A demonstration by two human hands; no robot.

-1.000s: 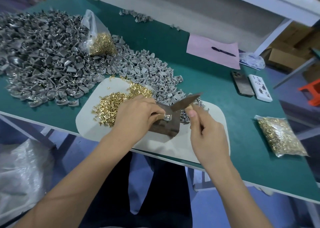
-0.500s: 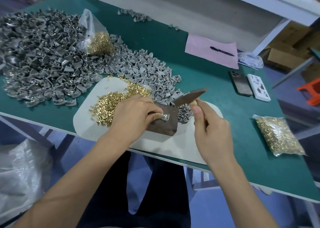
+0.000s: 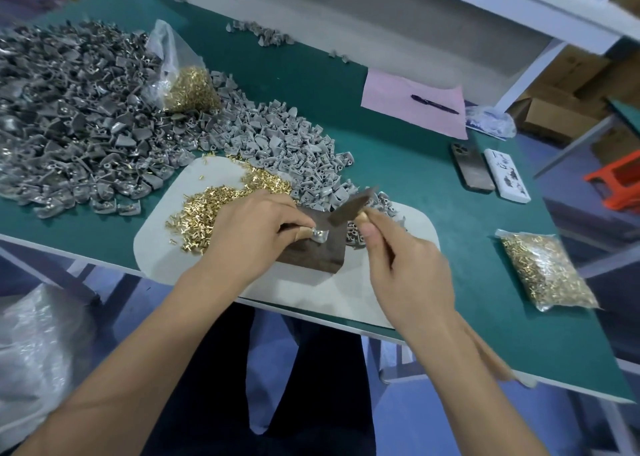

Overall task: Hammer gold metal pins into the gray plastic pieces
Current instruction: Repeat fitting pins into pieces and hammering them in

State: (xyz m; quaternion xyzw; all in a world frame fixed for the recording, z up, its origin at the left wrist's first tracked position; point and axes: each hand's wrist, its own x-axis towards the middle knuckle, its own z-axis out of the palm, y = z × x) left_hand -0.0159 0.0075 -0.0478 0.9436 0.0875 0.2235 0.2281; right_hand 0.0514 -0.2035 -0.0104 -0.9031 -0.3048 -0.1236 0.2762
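My left hand (image 3: 252, 227) pinches a small gray plastic piece (image 3: 319, 236) on top of a dark metal block (image 3: 311, 255). My right hand (image 3: 401, 265) grips the handle of a small hammer (image 3: 349, 208), whose dark head hangs just above and right of the piece. Loose gold pins (image 3: 207, 210) lie heaped on the white mat (image 3: 162, 244), left of my left hand. A large pile of gray plastic pieces (image 3: 86, 120) covers the table's left side, and a lighter gray pile (image 3: 287, 158) lies behind the block.
An open bag of gold pins (image 3: 187, 85) sits on the gray pile. A sealed bag of pins (image 3: 543, 272) lies at the right. Two phones (image 3: 471, 170), a pink paper with a pen (image 3: 415, 106), and a shelf frame (image 3: 519, 71) stand farther back.
The hammer head has come down a little toward the piece on the block. My left hand keeps holding the piece in the same spot.
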